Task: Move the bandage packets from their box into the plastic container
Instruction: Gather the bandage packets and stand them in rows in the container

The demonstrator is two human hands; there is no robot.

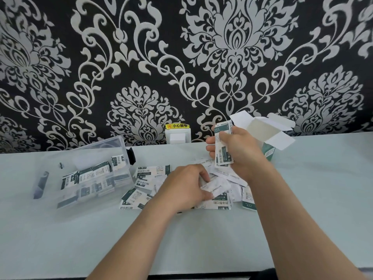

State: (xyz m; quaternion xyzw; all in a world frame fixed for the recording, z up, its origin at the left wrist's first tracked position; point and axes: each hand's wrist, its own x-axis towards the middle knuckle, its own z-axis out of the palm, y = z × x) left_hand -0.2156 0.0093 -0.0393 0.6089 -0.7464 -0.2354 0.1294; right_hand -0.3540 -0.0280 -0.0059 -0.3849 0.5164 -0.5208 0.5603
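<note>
On a pale table (201, 239), the right hand (240, 152) grips a small stack (223, 158) of bandage packets. The stack is held upright, long axis vertical, just in front of the open box (260, 128). The left hand (185, 184) sits low on a loose pile (145, 178) of packets, fingers curled, pinching one packet (216, 185). The clear container (60, 158), already part filled, lies left of both hands, just past the pile. The left hand is nearer it; the right hand's stack would likely have to cross over the pile.

Container (88, 178) left of box (268, 136)
</note>
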